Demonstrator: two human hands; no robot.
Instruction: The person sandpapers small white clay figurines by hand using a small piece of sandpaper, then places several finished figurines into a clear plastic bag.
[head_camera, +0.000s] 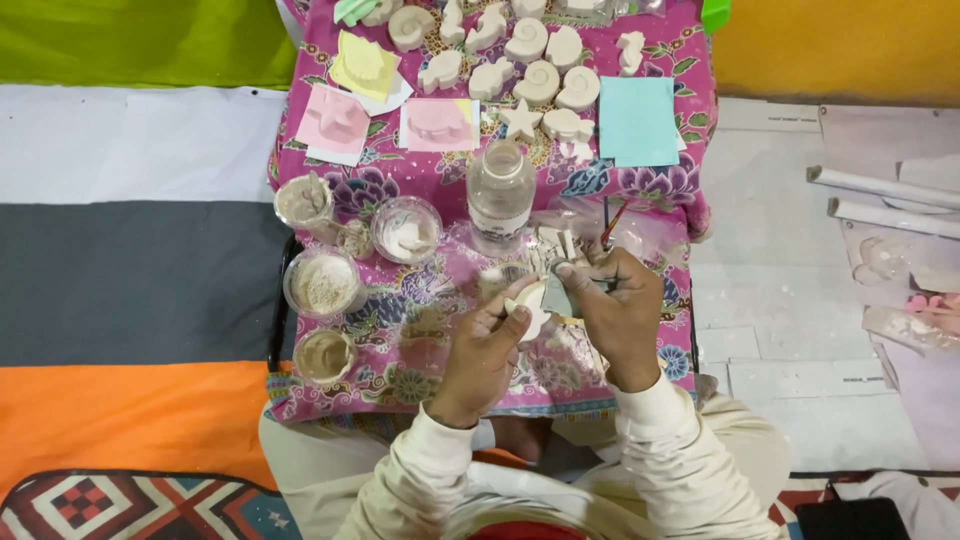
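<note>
Four small cups of powder and paste stand to the left of the clear plastic bottle on our tabletop, which wears a pink flowery cloth. Behind the bottle lie many pale shell shapes, a little star, pink and yellow squares and a blue card. A clear bag sits just right of the bottle.

In front of the bottle, our two hands meet. Our left hand is closed around a small pale shape. Our right hand is pinched tight on a thin grey tool that touches the shape. The bottle stands just behind both hands.
</note>
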